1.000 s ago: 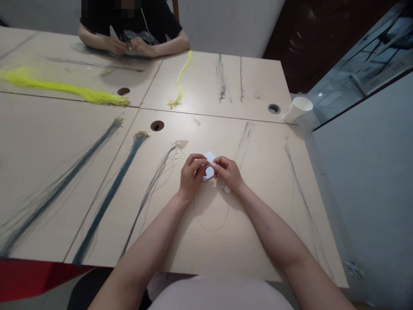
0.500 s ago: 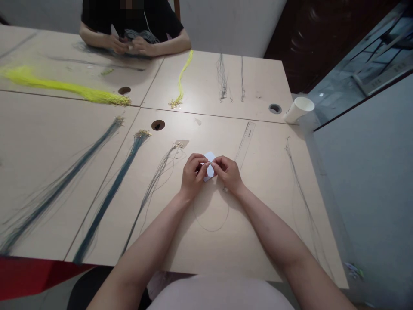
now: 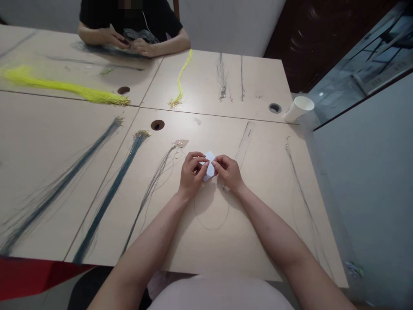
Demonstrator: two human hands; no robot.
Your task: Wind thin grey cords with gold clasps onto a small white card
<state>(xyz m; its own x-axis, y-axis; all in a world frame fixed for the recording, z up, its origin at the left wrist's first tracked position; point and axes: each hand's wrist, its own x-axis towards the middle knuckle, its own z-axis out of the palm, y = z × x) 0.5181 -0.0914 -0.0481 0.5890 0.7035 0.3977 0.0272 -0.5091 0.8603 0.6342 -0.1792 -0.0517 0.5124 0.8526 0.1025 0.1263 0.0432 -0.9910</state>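
My left hand [image 3: 191, 175] and my right hand [image 3: 228, 172] meet at the middle of the table, fingers pinched together on a small pale blue card [image 3: 210, 167]. A thin grey cord [image 3: 211, 215] hangs from the pinch and loops on the table between my wrists. Where the cord meets the card is hidden by my fingers.
A clear ruler [image 3: 245, 139] lies just right of my hands. Dark teal cord bundles [image 3: 109, 196] and a thin grey bundle [image 3: 151, 189] lie to the left, yellow bundles [image 3: 64, 88] farther back. A paper cup [image 3: 298, 108] lies tipped at the right edge. Another person [image 3: 132, 26] works across the table.
My hands have stayed in place, fingers shifting slightly on the card. The person opposite has moved their hands a little.
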